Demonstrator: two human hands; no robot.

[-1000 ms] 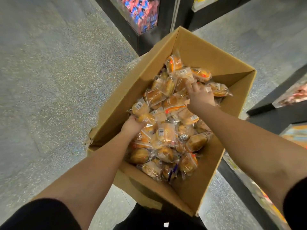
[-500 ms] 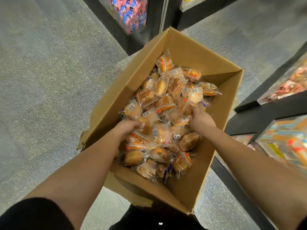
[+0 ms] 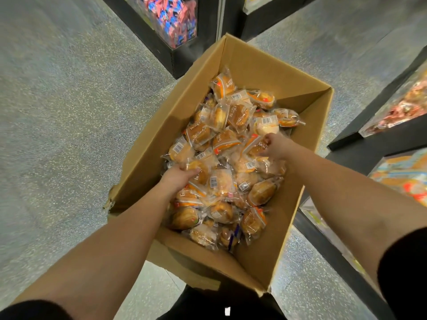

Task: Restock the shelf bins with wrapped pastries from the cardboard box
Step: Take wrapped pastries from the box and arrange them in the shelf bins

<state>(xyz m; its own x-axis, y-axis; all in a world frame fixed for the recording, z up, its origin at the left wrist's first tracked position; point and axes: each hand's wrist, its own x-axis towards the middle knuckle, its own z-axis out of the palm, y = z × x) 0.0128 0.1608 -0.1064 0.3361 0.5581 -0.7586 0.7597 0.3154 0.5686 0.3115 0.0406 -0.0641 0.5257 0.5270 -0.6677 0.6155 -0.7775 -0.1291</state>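
Right hand [image 3: 275, 146] has drawn back from the far end of the cardboard box [image 3: 258, 72]; both it and left hand [image 3: 179, 176] now curl around wrapped pastries [image 3: 221, 181]. Lift-out toward bins likely next.

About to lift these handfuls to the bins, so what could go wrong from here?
1. The left hand and right hand each grip slippery wrapped pastries from a loose heap; extras may slide off and drop.
2. The cardboard box has a torn corner and looks tilted, so it may sag or tip.
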